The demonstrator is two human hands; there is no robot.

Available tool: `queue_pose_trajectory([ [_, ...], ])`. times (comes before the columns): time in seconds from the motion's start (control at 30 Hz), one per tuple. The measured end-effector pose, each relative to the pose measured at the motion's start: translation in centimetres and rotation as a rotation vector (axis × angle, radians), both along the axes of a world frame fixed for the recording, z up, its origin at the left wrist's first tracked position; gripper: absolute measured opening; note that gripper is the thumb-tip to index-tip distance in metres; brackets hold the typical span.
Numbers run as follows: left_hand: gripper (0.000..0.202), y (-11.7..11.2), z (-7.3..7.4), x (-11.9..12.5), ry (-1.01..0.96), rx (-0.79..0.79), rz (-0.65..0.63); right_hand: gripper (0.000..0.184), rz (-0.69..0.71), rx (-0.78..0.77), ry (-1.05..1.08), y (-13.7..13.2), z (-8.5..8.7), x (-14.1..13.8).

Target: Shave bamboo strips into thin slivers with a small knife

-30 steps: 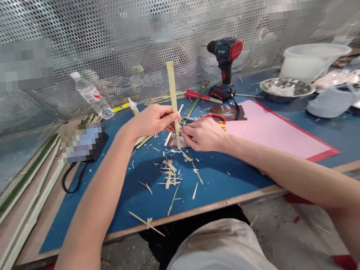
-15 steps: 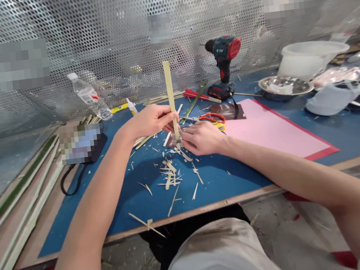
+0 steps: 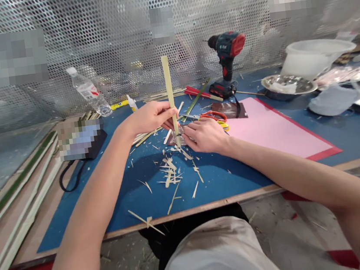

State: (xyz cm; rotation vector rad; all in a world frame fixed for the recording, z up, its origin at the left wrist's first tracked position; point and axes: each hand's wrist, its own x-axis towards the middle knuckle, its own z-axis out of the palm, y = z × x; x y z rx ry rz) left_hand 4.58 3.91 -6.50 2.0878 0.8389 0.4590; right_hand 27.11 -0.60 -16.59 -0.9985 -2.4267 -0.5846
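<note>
My left hand (image 3: pixel 158 115) is closed around a pale, flat bamboo strip (image 3: pixel 168 81), which it holds upright. The strip's lower end comes down over a small clear plastic piece (image 3: pixel 182 140) on the blue table. Just right of that lower end is my right hand (image 3: pixel 205 135), its fingers curled. A small dark thing shows by its fingertips, too small to name. Pale bamboo shavings (image 3: pixel 170 171) lie in front of both hands. Behind the right hand are orange-handled scissors (image 3: pixel 214 115) and a yellow handle (image 3: pixel 224 125).
A cordless drill (image 3: pixel 228 61) stands at the back. Pink paper (image 3: pixel 268 135), a metal bowl (image 3: pixel 289 88) and a white tub (image 3: pixel 311 59) are on the right. On the left are a water bottle (image 3: pixel 91 95), a strapped device (image 3: pixel 85 140) and long bamboo strips (image 3: pixel 27 206).
The view has shifted slightly. My right hand's fingertips sit a little higher beside the strip, and the strip's lower end shows more. My left hand keeps the same hold.
</note>
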Motion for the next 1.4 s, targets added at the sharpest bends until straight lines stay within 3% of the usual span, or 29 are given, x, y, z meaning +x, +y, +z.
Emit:
queue_pose_trajectory([
  [0.4,0.03,0.14,-0.07,-0.23,0.008,0.009,0.013,0.038,-0.032,-0.002,0.01,-0.1,-0.39,-0.08],
  [0.93,0.03,0.09,-0.16,-0.32,-0.027,-0.013,0.009,0.037,-0.009,-0.125,0.016,0.56,-0.24,-0.13],
  [1.17,0.03,0.13,-0.19,-0.37,-0.023,-0.01,0.014,0.038,0.059,-0.254,-0.124,0.36,-0.43,-0.03],
  [1.3,0.029,0.29,-0.35,-0.3,-0.025,-0.017,0.005,0.038,0.068,-0.224,-0.126,0.34,-0.73,0.09],
  [1.4,0.029,0.35,-0.36,-0.33,-0.018,-0.014,0.013,0.039,0.056,-0.113,-0.081,0.26,-0.93,0.09],
])
